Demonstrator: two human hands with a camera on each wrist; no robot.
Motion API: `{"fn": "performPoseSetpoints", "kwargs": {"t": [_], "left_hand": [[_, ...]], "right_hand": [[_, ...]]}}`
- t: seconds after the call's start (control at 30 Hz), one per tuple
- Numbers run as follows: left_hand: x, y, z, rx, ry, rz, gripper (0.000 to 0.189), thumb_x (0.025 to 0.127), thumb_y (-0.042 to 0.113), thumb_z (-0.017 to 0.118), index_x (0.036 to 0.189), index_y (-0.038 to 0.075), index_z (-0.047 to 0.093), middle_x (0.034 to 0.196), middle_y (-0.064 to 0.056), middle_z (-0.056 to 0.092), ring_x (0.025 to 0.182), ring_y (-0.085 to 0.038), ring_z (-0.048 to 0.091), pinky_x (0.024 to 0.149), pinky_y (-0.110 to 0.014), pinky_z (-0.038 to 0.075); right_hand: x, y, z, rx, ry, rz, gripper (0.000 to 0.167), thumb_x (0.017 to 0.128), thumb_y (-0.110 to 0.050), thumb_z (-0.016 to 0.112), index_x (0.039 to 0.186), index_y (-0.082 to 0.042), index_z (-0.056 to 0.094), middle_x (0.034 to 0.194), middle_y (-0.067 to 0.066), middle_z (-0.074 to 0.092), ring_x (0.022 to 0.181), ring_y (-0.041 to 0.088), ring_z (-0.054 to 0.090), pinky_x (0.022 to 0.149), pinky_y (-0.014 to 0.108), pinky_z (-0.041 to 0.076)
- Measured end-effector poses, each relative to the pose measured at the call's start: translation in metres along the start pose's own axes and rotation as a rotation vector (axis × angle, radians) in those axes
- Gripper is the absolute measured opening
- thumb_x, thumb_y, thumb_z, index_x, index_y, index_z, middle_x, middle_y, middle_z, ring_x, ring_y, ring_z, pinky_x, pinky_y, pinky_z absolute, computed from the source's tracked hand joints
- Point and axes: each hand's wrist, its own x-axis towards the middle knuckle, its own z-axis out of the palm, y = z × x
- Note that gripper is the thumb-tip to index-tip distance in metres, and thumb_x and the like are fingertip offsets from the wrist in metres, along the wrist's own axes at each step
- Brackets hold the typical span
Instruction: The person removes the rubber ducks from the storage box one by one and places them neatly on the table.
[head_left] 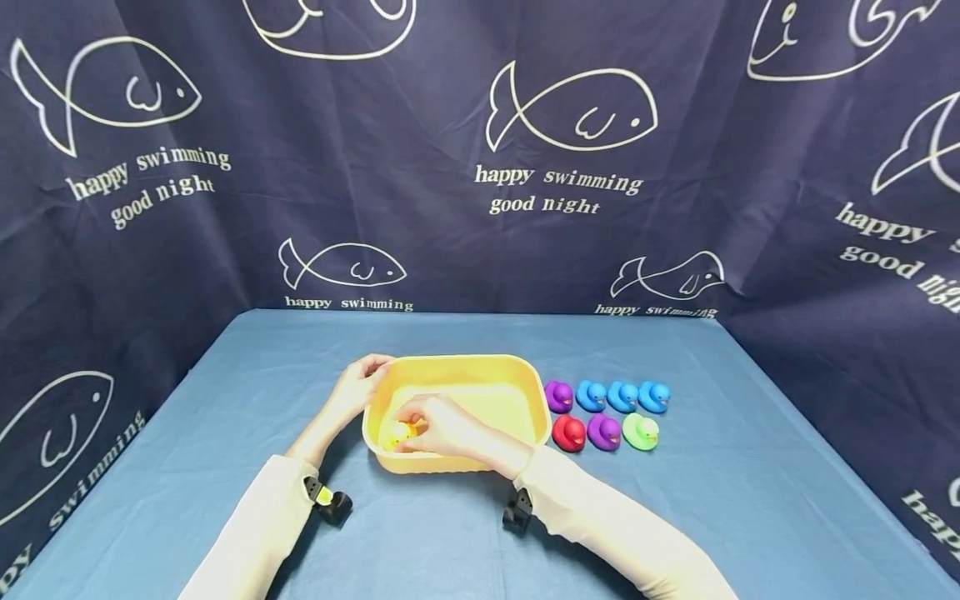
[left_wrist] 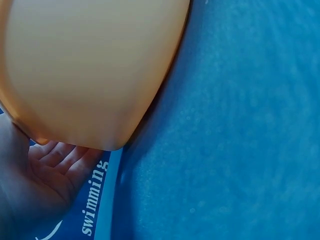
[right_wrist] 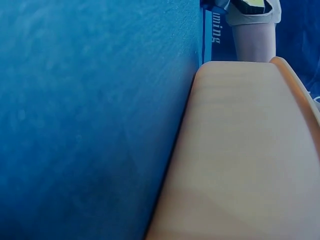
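A yellow plastic tub (head_left: 480,372) stands on the blue cloth in the head view. At its far left corner my left hand (head_left: 358,388) grips the rim; the left wrist view has that hand (left_wrist: 45,175) with its fingers against the tub's outer wall (left_wrist: 90,75). Inside the tub, at the near left, my right hand (head_left: 446,427) pinches a yellow rubber duck (head_left: 401,432), which the fingers partly cover. Only the tub's side (right_wrist: 240,150) fills much of the right wrist view, where the right hand is out of sight.
Right of the tub sit two rows of rubber ducks: a purple duck (head_left: 558,397) and three blue ducks (head_left: 622,396) behind; a red duck (head_left: 568,433), a purple duck (head_left: 604,432) and a green duck (head_left: 641,431) in front. A dark fish-print curtain (head_left: 442,192) hangs behind.
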Motion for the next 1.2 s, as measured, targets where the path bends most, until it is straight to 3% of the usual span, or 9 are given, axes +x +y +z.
{"fn": "performPoseSetpoints", "kwargs": {"t": [0.23,0.43,0.73,1.0,1.2], "left_hand": [[-0.001,-0.002,0.001,0.0,-0.004,0.009,0.029,0.097,0.017,0.048,0.116,-0.001,0.061,0.108,-0.019,0.066,0.096,-0.026,0.062,0.078,-0.029,0.049],[-0.001,0.0,-0.001,0.0,0.003,0.009,0.028,0.097,0.016,0.048,0.116,0.0,0.061,0.108,-0.019,0.066,0.096,-0.027,0.062,0.078,-0.029,0.049],[-0.001,0.001,0.0,0.016,-0.003,0.041,0.026,0.097,0.015,0.048,0.115,0.0,0.062,0.107,-0.018,0.067,0.096,-0.026,0.062,0.079,-0.029,0.049],[-0.002,0.002,0.0,0.012,-0.012,0.025,0.027,0.098,0.016,0.048,0.115,0.0,0.061,0.108,-0.018,0.067,0.094,-0.025,0.062,0.077,-0.029,0.049],[-0.002,0.002,0.0,0.016,-0.016,0.005,0.028,0.098,0.017,0.047,0.117,0.002,0.061,0.109,-0.017,0.066,0.096,-0.026,0.062,0.08,-0.033,0.049]], "right_hand": [[-0.002,-0.002,-0.001,0.0,-0.017,0.02,0.024,0.078,-0.013,0.075,0.101,-0.009,0.071,0.09,-0.001,0.065,0.081,0.006,0.052,0.075,0.014,0.043],[-0.003,-0.004,-0.002,0.005,0.014,0.021,0.022,0.077,-0.011,0.076,0.098,-0.009,0.07,0.088,-0.001,0.065,0.079,0.01,0.055,0.072,0.013,0.042],[-0.007,-0.008,-0.009,-0.104,0.063,-0.027,0.03,0.078,-0.019,0.076,0.106,-0.009,0.068,0.095,-0.002,0.065,0.083,0.013,0.055,0.071,0.014,0.039],[-0.015,-0.011,-0.017,-0.067,0.069,-0.015,0.032,0.079,-0.027,0.075,0.107,-0.011,0.068,0.092,-0.005,0.064,0.087,0.018,0.058,0.072,0.016,0.04],[-0.025,-0.01,-0.028,-0.068,0.113,-0.014,0.038,0.079,-0.029,0.076,0.11,-0.009,0.067,0.102,-0.001,0.068,0.094,0.015,0.061,0.086,0.022,0.047]]}}
